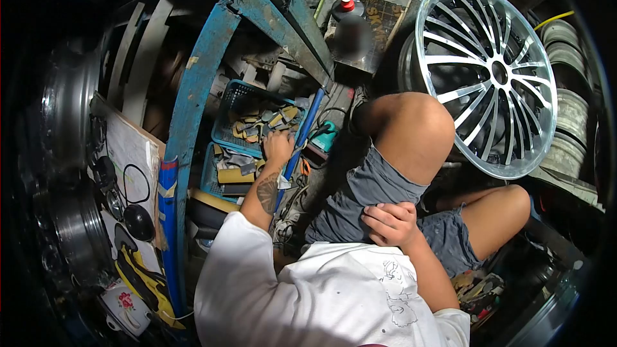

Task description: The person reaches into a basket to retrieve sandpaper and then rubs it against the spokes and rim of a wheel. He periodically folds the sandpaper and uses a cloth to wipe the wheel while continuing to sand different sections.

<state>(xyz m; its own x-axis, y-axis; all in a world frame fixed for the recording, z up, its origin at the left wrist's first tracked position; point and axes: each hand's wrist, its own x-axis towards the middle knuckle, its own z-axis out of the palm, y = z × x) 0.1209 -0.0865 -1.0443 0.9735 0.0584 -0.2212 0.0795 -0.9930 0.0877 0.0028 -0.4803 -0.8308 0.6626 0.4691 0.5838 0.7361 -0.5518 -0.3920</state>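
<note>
My left hand [278,148] reaches into a blue plastic basket [222,122] at the left. Its fingers look apart and bent down over a pile of cut sandpaper pieces [249,130]; the fingertips are partly hidden among them, and I see nothing clearly gripped. On the grey shorts over my thigh rests my right hand [390,222], holding nothing, with its fingers stretched out. A multi-spoke silver wheel rim [443,60] stands tilted beyond my knees at the right, apart from both hands.
A second blue basket [209,170] holds sandpaper rolls [236,175]. A blue metal frame [199,90] rises at the left. Orange-handled scissors [305,167] and a dark bottle with a red cap [347,4] are nearby. More rims [565,109] are stacked at the far right.
</note>
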